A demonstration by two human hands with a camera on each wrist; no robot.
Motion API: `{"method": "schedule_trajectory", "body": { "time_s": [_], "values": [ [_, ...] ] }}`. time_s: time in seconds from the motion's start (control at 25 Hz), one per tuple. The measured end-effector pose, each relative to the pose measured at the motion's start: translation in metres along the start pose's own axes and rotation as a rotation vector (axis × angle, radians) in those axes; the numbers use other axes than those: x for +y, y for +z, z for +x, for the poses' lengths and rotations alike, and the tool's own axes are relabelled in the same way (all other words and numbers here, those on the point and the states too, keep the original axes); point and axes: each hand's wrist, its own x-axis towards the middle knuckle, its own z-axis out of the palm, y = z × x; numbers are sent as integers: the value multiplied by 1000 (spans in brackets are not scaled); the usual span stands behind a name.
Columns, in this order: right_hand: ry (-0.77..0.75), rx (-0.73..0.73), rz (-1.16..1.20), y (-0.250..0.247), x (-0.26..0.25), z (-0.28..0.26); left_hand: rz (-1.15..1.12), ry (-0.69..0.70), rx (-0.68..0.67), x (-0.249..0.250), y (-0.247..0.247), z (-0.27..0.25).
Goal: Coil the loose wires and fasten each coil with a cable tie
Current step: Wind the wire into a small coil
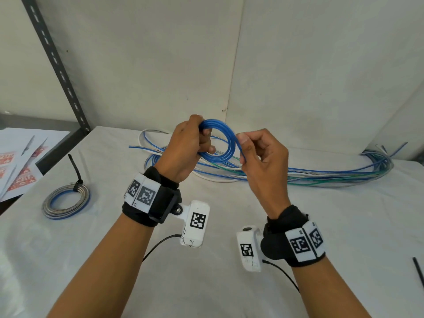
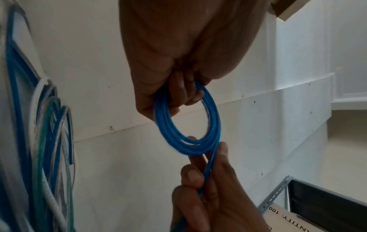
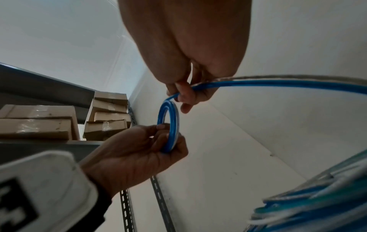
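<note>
Head view, left hand (image 1: 183,145) gripping blue wire coil (image 1: 220,141), right hand (image 1: 261,154) pinching its loose strand

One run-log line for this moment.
phase: coiling | left hand: grips blue coil | right hand: pinches free blue strand | finished tied coil: on table | loose wires: remain

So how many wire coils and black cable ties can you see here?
Wire coils: 2, the blue coil held in both hands and the tied coil on the table.
Black cable ties: 2, one on the tied coil, one loose.
Total: 4.
</note>
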Motion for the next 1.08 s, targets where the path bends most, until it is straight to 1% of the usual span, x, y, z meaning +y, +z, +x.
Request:
{"method": "schedule_trajectory", "body": {
  "time_s": [0.16, 0.28, 0.4, 0.48, 0.56, 0.64, 0.68, 0.76, 0.8, 0.88, 0.96, 1.0, 1.08],
  "values": [
    [3, 28, 13, 13, 1, -8, -107, -33, -9, 2, -3, 2],
    [55, 83, 26, 18, 3, -11, -131, -46, 10, 2, -1, 0],
    [67, 153, 21, 22, 1, -15, -181, -43, 26, -5, 10, -4],
    [4, 177, -46, 22, 0, -17, -244, -49, 28, -13, 18, -6],
    [-69, 167, -151, 19, 0, -16, -291, -49, 35, -19, 23, -7],
    [-86, 135, -171, 11, -2, -10, -297, -56, 18, -21, 23, -7],
    [-85, 113, -162, 6, -2, -5, -284, -72, -16, -20, 21, -7],
    [-88, 53, -184, -6, -4, 3, -218, -125, -124, -17, 18, -5],
    [-89, 4, -213, -12, -4, 7, -148, -141, -180, -14, 16, -5],
    [-93, -146, -287, -24, -2, 13, 89, -124, -259, -13, 12, -3],
    [-105, -303, -367, -31, 2, 16, 352, -108, -321, -11, 7, -4],
    [-111, -364, -409, -34, 3, 16, 440, -127, -347, -12, 5, -6],
    [-127, -437, -482, -36, 6, 17, 533, -162, -368, -13, 3, -8]
  ]
}}
